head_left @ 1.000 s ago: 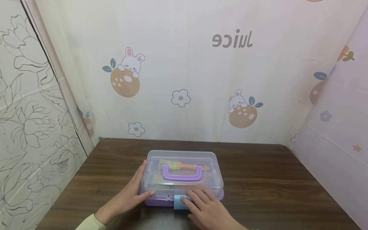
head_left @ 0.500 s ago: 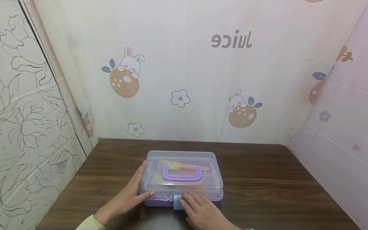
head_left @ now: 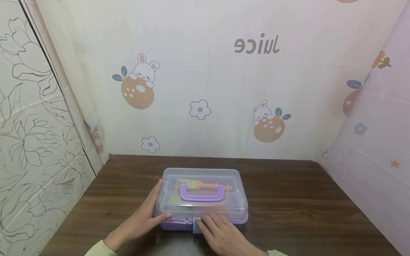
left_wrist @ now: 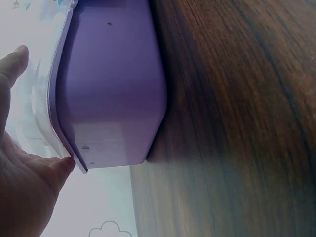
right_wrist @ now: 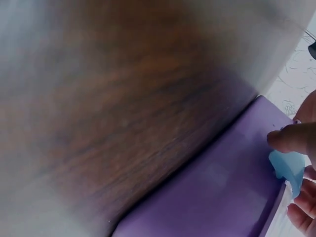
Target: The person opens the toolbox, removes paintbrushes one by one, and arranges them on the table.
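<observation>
"What are we seeing closest to us?"

"Pale sleeves (head_left: 100, 248) are showing at the bottom edge, and the right hand (head_left: 222, 234) is reaching in from there. Its thumb and bent fingers are gripping the light-blue latch (head_left: 196, 225) at the middle of the box's front."

"Are we able to tell whether that latch is fastened?"

"No, the fingers are hiding too much of it, even in the right wrist view."

"And the left hand (head_left: 144, 218)?"

"We're finding it just beyond, steadying the left front corner. Its thumb and fingers are spreading apart: the thumb is touching the front edge, and the fingers are lying along the left side."

"So where is the box (head_left: 205, 209) itself?"

"It's sitting flat on the table (head_left: 304, 199), a little left of the middle, between the two hands. A clear lid (head_left: 201, 192) is covering its purple base (left_wrist: 108, 89)."

"Are we noticing anything on top or inside?"

"A purple handle (head_left: 202, 197) is lying across the lid, and through the plastic we're making out a brush (head_left: 207, 185), its bristles pointing left and its orange grip running right."

"What's showing at the back?"

"The dark wood grain is stretching away to a white curtain (head_left: 205, 64) behind the table. Rabbits are hugging oranges on it, and the word 'Juice' is reading backwards. On the left, a flower-patterned panel (head_left: 29, 117) is standing beside the curtain."
</observation>
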`<state>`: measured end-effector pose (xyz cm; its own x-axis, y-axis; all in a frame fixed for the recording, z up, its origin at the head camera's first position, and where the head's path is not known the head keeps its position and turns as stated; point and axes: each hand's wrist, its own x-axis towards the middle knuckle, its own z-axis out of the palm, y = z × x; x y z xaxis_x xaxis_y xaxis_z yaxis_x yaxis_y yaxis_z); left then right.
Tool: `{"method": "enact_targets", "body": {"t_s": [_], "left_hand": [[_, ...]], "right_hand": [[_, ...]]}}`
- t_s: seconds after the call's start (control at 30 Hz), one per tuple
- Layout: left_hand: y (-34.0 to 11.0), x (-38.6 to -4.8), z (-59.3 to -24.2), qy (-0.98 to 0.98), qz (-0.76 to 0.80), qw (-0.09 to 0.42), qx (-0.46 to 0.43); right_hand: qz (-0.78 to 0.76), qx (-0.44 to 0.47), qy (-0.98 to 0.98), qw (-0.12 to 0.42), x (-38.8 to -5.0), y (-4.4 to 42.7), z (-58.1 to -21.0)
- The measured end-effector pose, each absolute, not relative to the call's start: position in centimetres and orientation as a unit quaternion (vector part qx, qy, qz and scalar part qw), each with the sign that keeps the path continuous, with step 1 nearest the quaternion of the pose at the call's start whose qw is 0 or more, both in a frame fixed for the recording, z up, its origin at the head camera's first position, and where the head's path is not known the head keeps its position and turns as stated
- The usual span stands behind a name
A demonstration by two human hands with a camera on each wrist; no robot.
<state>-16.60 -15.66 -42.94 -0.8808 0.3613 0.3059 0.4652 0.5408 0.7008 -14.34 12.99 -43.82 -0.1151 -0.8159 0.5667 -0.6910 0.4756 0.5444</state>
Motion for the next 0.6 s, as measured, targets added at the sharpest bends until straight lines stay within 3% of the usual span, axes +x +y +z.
{"method": "enact_targets", "body": {"t_s": [0.6], "left_hand": [[-15.72,-16.66,-43.07,-0.874,-0.416,0.069,-0.242]], "right_hand": [[-0.068,0.506,-0.733,0.449,-14.70,12.49,-43.75]]}}
